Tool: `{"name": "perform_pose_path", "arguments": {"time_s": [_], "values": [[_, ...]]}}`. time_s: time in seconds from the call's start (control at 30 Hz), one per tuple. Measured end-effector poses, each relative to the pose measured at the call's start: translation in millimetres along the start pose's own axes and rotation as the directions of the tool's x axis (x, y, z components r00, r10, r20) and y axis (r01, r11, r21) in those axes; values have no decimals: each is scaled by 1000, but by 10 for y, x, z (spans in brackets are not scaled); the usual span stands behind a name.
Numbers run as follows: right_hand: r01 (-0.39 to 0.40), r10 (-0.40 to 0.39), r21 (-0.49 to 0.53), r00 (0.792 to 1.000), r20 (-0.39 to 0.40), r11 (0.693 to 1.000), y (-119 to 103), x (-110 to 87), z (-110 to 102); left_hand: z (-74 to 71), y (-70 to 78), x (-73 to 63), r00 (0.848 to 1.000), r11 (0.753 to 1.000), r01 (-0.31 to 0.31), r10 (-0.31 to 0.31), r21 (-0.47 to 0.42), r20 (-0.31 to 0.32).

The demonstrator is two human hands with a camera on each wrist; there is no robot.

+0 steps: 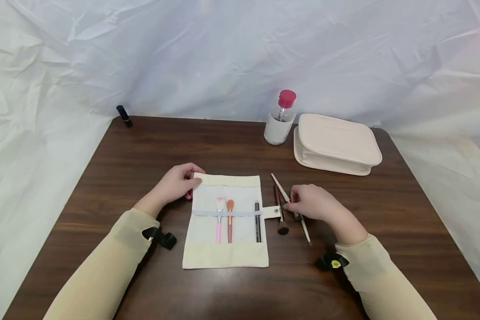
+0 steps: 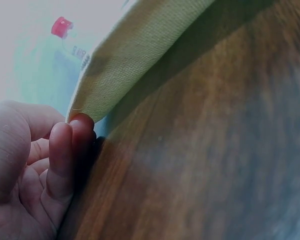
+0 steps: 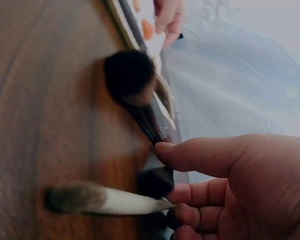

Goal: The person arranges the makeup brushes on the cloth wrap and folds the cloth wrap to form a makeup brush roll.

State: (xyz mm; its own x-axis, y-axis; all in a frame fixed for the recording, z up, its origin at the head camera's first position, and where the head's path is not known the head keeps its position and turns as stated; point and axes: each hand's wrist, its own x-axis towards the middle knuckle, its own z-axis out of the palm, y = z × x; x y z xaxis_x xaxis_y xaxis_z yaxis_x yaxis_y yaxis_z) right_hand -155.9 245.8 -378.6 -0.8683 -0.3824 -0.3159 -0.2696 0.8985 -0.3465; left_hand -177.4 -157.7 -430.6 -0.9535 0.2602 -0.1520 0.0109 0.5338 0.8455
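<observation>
My left hand (image 1: 180, 180) pinches the upper left corner of a cream cloth brush roll (image 1: 226, 255), thumb on top. In the left wrist view its edge (image 2: 125, 65) stands raised off the table. A pink brush (image 1: 218, 226), an orange-tipped brush (image 1: 230, 222) and a slim black stick (image 1: 258, 224) sit under the roll's elastic band. To the right, my right hand (image 1: 314, 202) pinches a dark makeup brush (image 3: 130, 80) between thumb and fingers, its handle mostly hidden. A white-handled brush (image 1: 306, 231) lies beneath that hand. Beside the snap tab lies a red-handled brush (image 1: 282, 226).
At the back stand a clear bottle with a red cap (image 1: 280, 118) and a cream zip case (image 1: 338, 142). A black lipstick-like tube (image 1: 124, 116) lies at the table's far left corner. White sheeting (image 1: 232, 58) hangs behind the brown table (image 1: 176, 142).
</observation>
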Motion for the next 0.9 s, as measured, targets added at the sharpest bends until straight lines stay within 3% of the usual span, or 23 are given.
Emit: {"name": "perform_pose_path", "arguments": {"time_s": [0.13, 0.37, 0.47, 0.6, 0.77, 0.9], "values": [[-42, 42, -23, 999, -18, 999, -51, 25, 30, -3, 5, 4, 1000, 1000, -4, 4, -6, -5], [-73, 74, 25, 996, -40, 997, -45, 50, 54, 10, -10, 14, 1000, 1000, -4, 4, -6, -2], [-64, 69, 67, 994, -79, 996, -27, 53, 50, 13, -21, 16, 1000, 1000, -3, 3, -7, -5], [-47, 73, 195, 989, -130, 980, -16, 37, 8, 17, -19, 13, 1000, 1000, -2, 1, -9, -4], [-21, 77, 412, 990, -120, 911, -5, 29, -50, 9, -1, 4, 1000, 1000, -6, 6, -7, -7], [-8, 83, 603, 992, -97, 798, 32, 54, -62, 4, 3, -3, 1000, 1000, -7, 7, -3, -4]]}}
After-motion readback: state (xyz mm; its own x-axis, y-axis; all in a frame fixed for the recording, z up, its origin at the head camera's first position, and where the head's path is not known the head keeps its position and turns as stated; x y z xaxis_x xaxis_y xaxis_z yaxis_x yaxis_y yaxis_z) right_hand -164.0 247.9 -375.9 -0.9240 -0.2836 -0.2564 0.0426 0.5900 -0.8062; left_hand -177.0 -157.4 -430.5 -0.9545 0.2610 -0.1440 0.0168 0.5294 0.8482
